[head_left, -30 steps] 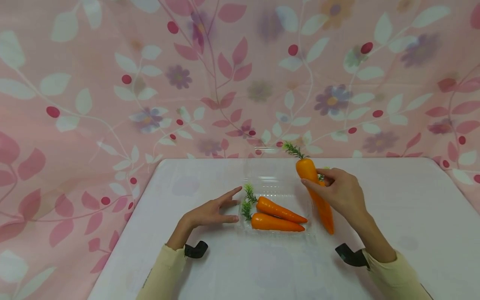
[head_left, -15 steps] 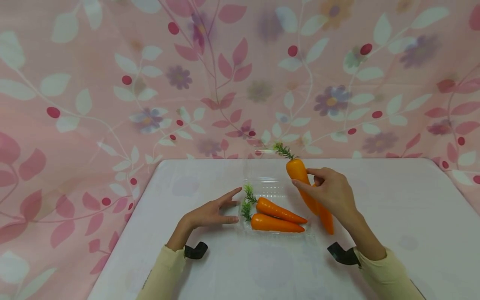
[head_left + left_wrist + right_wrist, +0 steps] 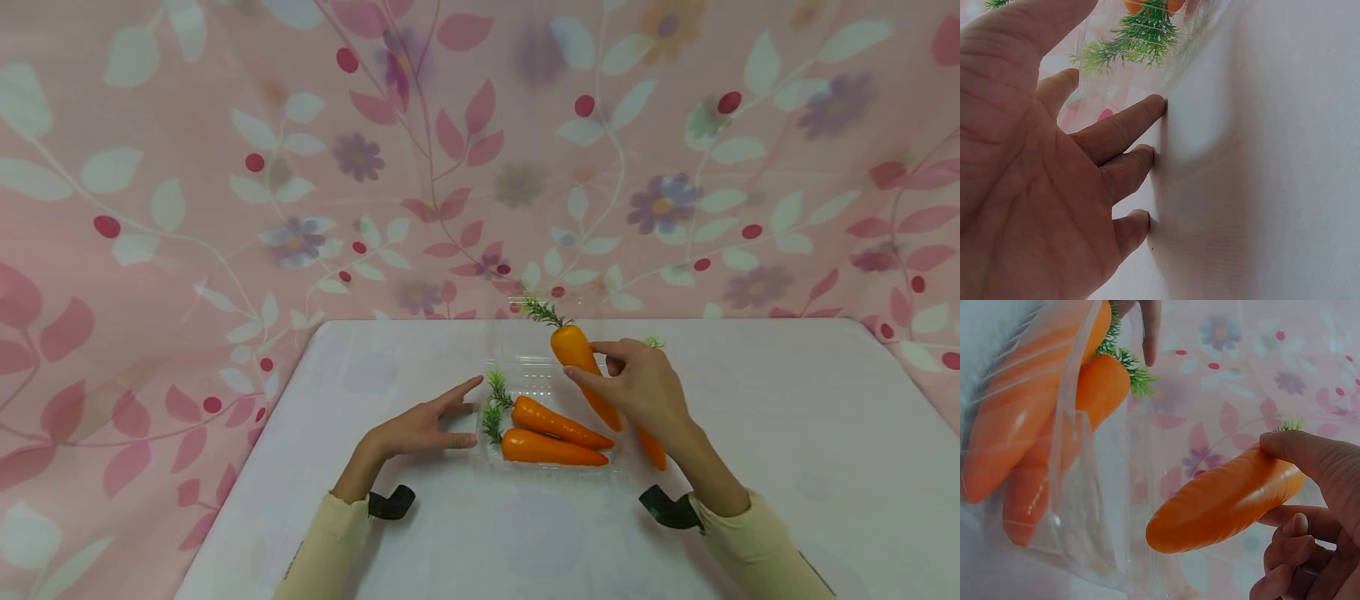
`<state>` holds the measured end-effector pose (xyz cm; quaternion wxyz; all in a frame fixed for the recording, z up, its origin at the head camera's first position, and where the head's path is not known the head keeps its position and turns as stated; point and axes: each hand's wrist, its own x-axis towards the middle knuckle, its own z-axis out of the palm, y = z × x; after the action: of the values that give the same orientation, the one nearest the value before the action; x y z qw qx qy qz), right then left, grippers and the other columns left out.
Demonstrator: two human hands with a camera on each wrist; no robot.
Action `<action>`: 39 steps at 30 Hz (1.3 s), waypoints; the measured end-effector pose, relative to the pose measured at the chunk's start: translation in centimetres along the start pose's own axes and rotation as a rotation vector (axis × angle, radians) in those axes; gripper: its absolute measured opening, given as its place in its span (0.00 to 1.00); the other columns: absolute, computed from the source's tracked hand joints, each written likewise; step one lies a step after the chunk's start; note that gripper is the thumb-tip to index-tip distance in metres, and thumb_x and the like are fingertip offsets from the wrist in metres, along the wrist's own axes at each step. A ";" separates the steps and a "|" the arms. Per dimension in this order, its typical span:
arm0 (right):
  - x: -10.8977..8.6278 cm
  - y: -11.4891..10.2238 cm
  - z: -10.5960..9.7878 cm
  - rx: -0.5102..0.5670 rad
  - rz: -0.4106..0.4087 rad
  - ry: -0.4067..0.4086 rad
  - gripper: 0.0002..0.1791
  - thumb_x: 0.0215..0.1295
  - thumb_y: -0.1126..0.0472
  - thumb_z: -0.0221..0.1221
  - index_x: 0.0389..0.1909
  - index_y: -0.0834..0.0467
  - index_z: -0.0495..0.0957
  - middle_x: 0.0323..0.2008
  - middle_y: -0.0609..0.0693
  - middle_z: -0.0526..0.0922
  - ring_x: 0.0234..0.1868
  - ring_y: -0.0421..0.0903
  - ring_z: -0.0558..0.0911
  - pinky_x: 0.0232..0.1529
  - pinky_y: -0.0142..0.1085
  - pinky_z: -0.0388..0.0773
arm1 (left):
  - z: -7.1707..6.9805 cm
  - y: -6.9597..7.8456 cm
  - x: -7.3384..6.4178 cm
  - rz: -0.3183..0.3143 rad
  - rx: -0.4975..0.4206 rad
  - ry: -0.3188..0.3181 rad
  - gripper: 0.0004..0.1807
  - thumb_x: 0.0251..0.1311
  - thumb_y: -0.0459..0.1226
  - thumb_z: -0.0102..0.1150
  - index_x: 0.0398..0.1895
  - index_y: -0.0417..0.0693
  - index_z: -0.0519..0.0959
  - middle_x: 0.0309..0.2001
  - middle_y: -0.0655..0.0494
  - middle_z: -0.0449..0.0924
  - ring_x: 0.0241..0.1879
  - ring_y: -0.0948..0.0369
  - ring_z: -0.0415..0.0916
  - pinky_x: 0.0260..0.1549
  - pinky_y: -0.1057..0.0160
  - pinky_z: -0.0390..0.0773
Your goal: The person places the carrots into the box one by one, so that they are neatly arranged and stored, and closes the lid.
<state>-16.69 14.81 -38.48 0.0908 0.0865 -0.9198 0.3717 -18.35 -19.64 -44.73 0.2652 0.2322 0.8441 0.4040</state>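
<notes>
My right hand (image 3: 645,387) pinches an orange carrot (image 3: 573,346) with green leaves between thumb and fingers, tilted over the back right part of a clear plastic container (image 3: 553,471). In the right wrist view this carrot (image 3: 1222,503) points its tip toward the container. Two more carrots, an upper one (image 3: 551,418) and a lower one (image 3: 543,447), lie side by side inside, leaves to the left. My left hand (image 3: 420,427) rests at the container's left side, fingers spread; in the left wrist view its fingertips (image 3: 1159,105) meet the white tabletop.
A further carrot (image 3: 652,448) lies on the white table (image 3: 810,417) right of the container, partly hidden behind my right hand. The container's clear lid (image 3: 506,333) stands open toward the back. Behind the table hangs a pink floral cloth (image 3: 465,217).
My right hand has carried the carrot leftward, from above the carrot on the table to over the container. The left hand has stayed in place.
</notes>
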 end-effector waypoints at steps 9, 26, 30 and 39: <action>-0.2 -0.2 1.6 -0.030 -0.039 -0.030 0.24 0.54 0.43 0.72 0.47 0.54 0.86 0.23 0.48 0.67 0.23 0.45 0.65 0.21 0.35 0.56 | 0.0 0.0 0.0 -0.005 0.003 0.000 0.49 0.60 0.52 0.66 0.78 0.77 0.46 0.71 0.54 0.63 0.71 0.54 0.58 0.65 0.36 0.56; -0.5 0.2 3.7 -0.143 -0.053 -0.139 0.30 0.54 0.43 0.71 0.54 0.57 0.83 0.26 0.47 0.71 0.22 0.44 0.67 0.21 0.34 0.64 | 0.0 -0.1 0.0 0.041 0.014 -0.002 0.49 0.61 0.52 0.65 0.79 0.74 0.45 0.73 0.53 0.60 0.71 0.56 0.59 0.65 0.38 0.57; -0.6 0.2 4.0 -0.144 -0.067 -0.153 0.30 0.55 0.44 0.72 0.54 0.58 0.83 0.27 0.48 0.73 0.25 0.44 0.68 0.23 0.34 0.67 | 0.0 0.0 0.0 0.039 0.017 -0.003 0.49 0.61 0.52 0.65 0.79 0.73 0.45 0.73 0.54 0.60 0.71 0.56 0.59 0.66 0.38 0.56; -0.7 0.1 4.4 -0.158 -0.052 -0.186 0.30 0.55 0.44 0.72 0.55 0.57 0.82 0.29 0.48 0.70 0.25 0.45 0.67 0.22 0.34 0.64 | 0.0 0.2 -0.1 0.019 0.011 0.002 0.49 0.61 0.53 0.66 0.79 0.73 0.46 0.71 0.53 0.63 0.71 0.56 0.59 0.66 0.38 0.56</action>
<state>-16.48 11.87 -41.85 0.0213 0.1372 -0.9481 0.2861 -18.26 -19.60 -44.55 0.2592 0.2413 0.8442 0.4023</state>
